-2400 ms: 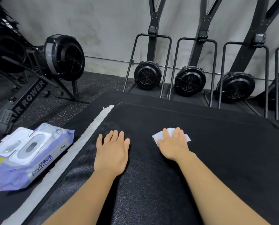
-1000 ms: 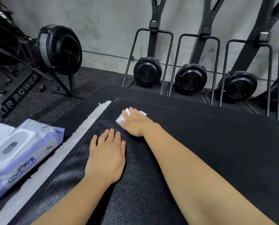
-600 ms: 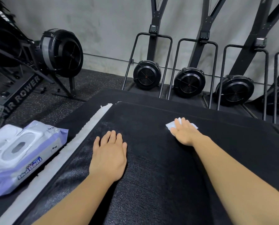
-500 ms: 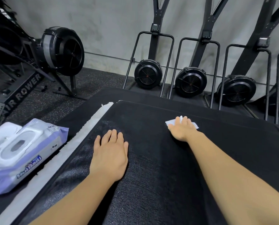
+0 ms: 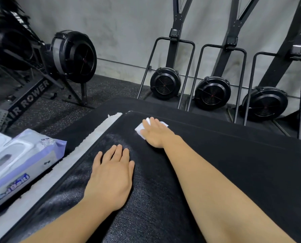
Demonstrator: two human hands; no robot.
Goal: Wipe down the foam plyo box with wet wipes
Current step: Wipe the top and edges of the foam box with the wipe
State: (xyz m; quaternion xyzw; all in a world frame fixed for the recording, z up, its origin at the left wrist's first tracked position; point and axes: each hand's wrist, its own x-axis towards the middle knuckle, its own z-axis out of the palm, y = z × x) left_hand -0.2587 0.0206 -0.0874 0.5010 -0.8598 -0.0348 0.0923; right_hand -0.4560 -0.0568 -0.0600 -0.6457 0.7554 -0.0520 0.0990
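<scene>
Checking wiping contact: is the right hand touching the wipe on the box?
Touching. The head view shows the right hand pressed flat on the white wipe, whose edges show beside the fingers.

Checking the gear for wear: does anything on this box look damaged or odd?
Yes. The pale strip along the left edge of the foam plyo box has a ragged, torn-looking far end and uneven edges, as if peeling. Nothing else stands out.

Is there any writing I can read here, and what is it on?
"IR ROWER": white letters on the grey rail of the black rowing machine; any earlier letter is unclear.
Blue brand logo on the purple-and-white wet wipes pack: upside down and blurred, unreadable.
Small print beside it: too small.
</scene>
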